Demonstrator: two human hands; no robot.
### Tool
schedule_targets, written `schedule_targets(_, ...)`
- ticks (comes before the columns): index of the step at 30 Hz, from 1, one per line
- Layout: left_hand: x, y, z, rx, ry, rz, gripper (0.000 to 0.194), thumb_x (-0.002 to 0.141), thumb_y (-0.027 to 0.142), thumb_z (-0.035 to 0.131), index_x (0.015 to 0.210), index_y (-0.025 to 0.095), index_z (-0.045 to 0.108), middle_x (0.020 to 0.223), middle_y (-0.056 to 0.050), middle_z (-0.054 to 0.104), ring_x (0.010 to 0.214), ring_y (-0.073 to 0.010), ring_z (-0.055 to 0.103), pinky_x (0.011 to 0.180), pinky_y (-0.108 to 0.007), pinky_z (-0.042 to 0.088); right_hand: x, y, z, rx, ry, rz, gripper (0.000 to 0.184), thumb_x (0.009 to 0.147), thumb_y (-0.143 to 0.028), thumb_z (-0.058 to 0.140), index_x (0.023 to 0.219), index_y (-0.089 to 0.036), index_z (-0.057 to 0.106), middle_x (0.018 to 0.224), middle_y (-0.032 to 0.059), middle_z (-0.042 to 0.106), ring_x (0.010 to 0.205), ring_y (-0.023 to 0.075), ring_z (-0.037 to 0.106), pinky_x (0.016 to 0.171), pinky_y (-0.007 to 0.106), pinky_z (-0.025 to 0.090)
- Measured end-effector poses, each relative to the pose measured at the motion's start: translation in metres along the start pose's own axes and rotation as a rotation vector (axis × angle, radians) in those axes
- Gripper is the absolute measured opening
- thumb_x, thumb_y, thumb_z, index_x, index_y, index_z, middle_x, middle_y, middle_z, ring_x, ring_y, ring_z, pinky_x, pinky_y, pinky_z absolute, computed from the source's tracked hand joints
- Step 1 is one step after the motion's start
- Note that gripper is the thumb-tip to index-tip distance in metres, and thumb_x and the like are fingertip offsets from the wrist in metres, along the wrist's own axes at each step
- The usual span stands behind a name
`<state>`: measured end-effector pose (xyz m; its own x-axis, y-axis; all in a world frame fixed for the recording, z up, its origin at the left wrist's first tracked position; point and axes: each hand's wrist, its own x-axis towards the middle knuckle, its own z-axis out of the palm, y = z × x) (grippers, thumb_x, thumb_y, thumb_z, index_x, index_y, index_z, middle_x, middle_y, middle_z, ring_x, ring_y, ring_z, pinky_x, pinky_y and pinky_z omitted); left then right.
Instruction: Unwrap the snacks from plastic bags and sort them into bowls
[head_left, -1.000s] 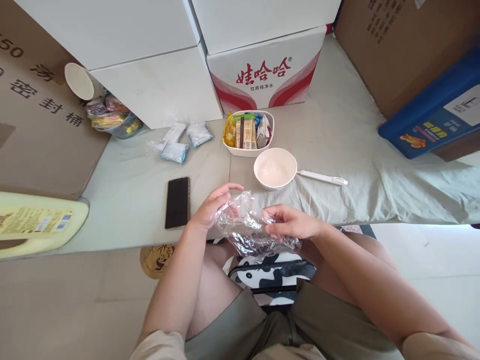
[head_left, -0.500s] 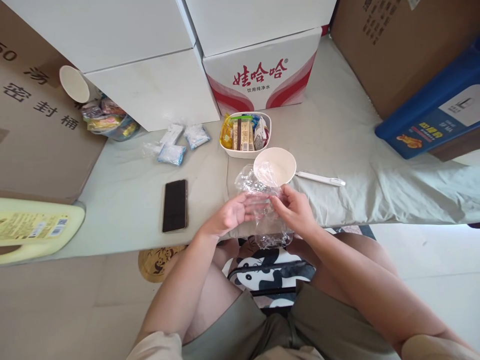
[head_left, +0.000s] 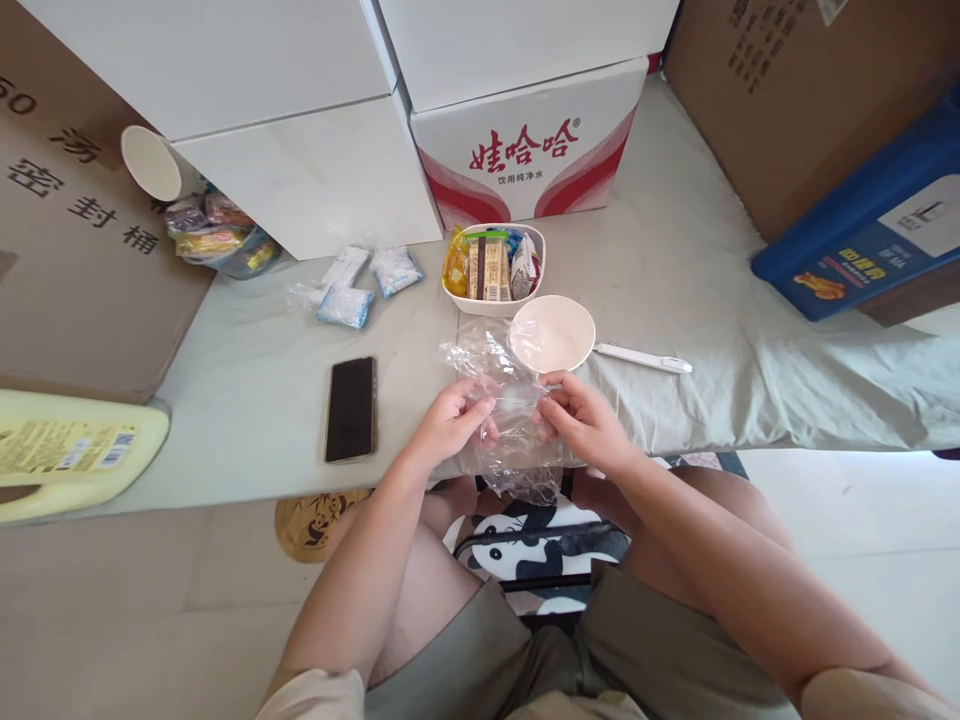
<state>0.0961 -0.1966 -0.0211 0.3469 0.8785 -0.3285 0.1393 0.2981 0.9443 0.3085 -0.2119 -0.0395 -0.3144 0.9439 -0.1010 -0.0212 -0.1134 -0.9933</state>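
Clear plastic film [head_left: 516, 408] held over near edge of cloth-covered tabletop [head_left: 247, 400], left hand [head_left: 450, 425] pinching one side, right hand [head_left: 590, 425] pinching the other, white bowl [head_left: 564, 338] just beyond, black phone [head_left: 351, 410] farther left.

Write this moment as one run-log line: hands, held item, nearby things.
left hand: pinching clear crinkled plastic film | right hand: pinching same film | beyond: round white bowl | to left: black rectangular phone
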Motion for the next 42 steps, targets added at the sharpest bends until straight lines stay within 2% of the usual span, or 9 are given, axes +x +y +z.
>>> schedule_targets(6,-0.004,-0.003,-0.01,-0.186,-0.146,0.082,0.066,0.072,0.045,0.08,0.124,0.022,0.047,0.078,-0.001,0.071,0.072,-0.0178,0.072,0.062,-0.024,0.051,-0.001,-0.001,0.0,0.058,-0.06,-0.009,0.036,0.092,-0.048,0.053,0.118,-0.024,0.045,0.075,-0.0035,0.062,0.054,0.0108,0.06,0.056,0.027,0.05)
schedule_targets(10,0.0,-0.008,0.005,-0.168,-0.199,0.017,0.079,0.069,0.028,0.082,0.135,0.027,0.039,0.107,-0.005,0.069,0.095,-0.0211,0.071,0.082,-0.031,0.054,-0.002,0.003,0.004,-0.031,-0.02,-0.038,0.031,0.092,-0.042,0.053,0.117,-0.024,0.048,0.081,-0.0012,0.063,0.056,0.0111,0.062,0.056,0.027,0.051)
schedule_targets(13,0.003,-0.01,0.015,-0.09,-0.185,0.0,0.071,0.072,0.019,0.075,0.135,0.028,0.042,0.114,-0.005,0.068,0.097,-0.0199,0.07,0.082,-0.031,0.053,-0.001,0.005,0.005,-0.062,0.024,-0.05,0.027,0.092,-0.039,0.053,0.116,-0.025,0.051,0.09,0.0018,0.065,0.059,0.0124,0.063,0.058,0.029,0.053)
schedule_targets(17,0.004,-0.007,0.008,-0.08,-0.123,0.0,0.045,0.075,0.025,0.073,0.117,0.022,0.056,0.103,-0.005,0.072,0.081,-0.0186,0.072,0.072,-0.029,0.052,0.002,0.006,0.004,-0.062,0.115,-0.069,0.021,0.093,-0.043,0.05,0.1,-0.024,0.057,0.09,0.0038,0.066,0.057,0.0125,0.059,0.058,0.03,0.054)
schedule_targets(21,0.0,0.001,0.001,-0.185,-0.152,0.01,0.045,0.079,0.039,0.073,0.115,0.022,0.053,0.092,-0.005,0.075,0.072,-0.0182,0.072,0.066,-0.027,0.052,0.003,0.003,0.0,-0.097,0.127,-0.069,0.019,0.09,-0.038,0.053,0.086,-0.022,0.062,0.084,0.0041,0.063,0.057,0.0134,0.056,0.055,0.031,0.052)
schedule_targets(26,-0.002,0.002,0.006,-0.256,-0.062,-0.061,0.047,0.079,0.036,0.071,0.12,0.025,0.053,0.074,0.002,0.07,0.061,-0.017,0.069,0.057,-0.026,0.051,0.0,-0.005,-0.002,-0.083,0.059,-0.134,0.008,0.079,-0.027,0.061,0.079,-0.023,0.069,0.112,0.0095,0.062,0.09,0.022,0.063,0.059,0.031,0.054)
schedule_targets(31,0.002,0.003,0.002,-0.284,-0.002,-0.054,0.013,0.069,0.027,0.066,0.077,0.017,0.062,0.065,0.001,0.066,0.056,-0.0144,0.063,0.054,-0.025,0.048,-0.002,-0.006,-0.003,-0.007,0.05,-0.098,0.013,0.081,-0.027,0.058,0.08,-0.025,0.071,0.111,0.0074,0.063,0.083,0.0182,0.061,0.066,0.034,0.054)
schedule_targets(38,0.005,0.007,-0.002,-0.464,-0.097,-0.05,0.039,0.074,0.056,0.063,0.07,0.018,0.055,0.065,-0.005,0.07,0.056,-0.0183,0.063,0.057,-0.03,0.048,-0.002,-0.002,-0.005,0.127,0.007,-0.05,0.024,0.088,-0.041,0.051,0.089,-0.021,0.065,0.107,0.0066,0.062,0.061,0.0106,0.054,0.062,0.032,0.052)
schedule_targets(42,0.003,0.005,-0.001,-0.369,-0.081,0.001,0.036,0.072,0.045,0.075,0.072,0.018,0.051,0.068,-0.003,0.071,0.06,-0.0154,0.064,0.061,-0.026,0.047,-0.003,-0.008,-0.003,-0.016,-0.068,0.033,0.025,0.091,-0.044,0.049,0.097,-0.022,0.059,0.083,0.0019,0.06,0.064,0.0141,0.056,0.069,0.033,0.052)
